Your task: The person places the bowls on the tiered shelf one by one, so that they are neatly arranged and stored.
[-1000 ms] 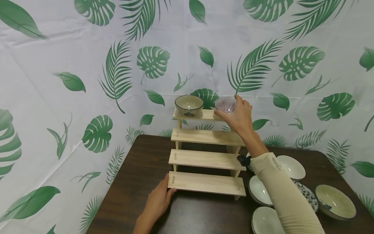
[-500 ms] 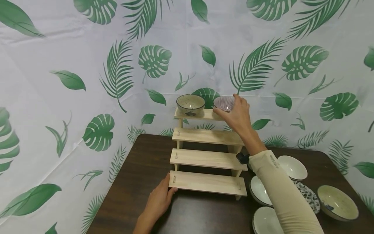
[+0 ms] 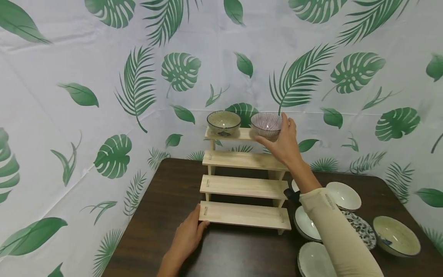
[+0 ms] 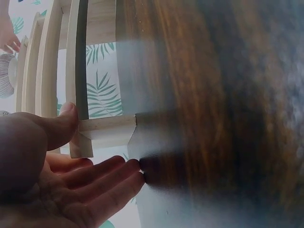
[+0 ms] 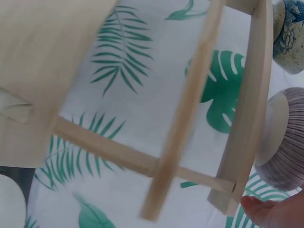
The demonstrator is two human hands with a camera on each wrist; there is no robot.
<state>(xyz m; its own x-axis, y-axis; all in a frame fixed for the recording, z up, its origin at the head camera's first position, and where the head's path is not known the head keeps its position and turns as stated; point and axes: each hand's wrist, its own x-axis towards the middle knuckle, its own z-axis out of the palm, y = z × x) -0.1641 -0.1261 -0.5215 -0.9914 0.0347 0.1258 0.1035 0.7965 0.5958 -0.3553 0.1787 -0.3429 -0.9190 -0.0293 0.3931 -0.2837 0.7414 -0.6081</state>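
My left hand (image 3: 187,233) holds the left end of the lowest board of a stepped wooden display stand (image 3: 243,215). In the left wrist view, the thumb (image 4: 69,116) lies on the board's front edge, with the fingers around its end. On the top board sits a small bowl with purple stripes (image 3: 265,124), upright. My right hand (image 3: 283,142) is spread beside this bowl, thumb at its front and fingers to its right. In the right wrist view, the thumb shows near the board's end, below the striped bowl (image 5: 289,142). A speckled bowl (image 3: 223,123) stands left of it.
Several bowls stand on the dark table (image 3: 149,215) right of the stand, among them a white bowl (image 3: 343,196), a floral-patterned dish (image 3: 361,231) and a yellow-green bowl (image 3: 396,235). My right forearm passes over some of them. A leaf-printed cloth (image 3: 221,69) hangs behind.
My right hand has loosened from the striped bowl and shifted slightly right, so more of the bowl shows. The left hand has stayed on the stand.
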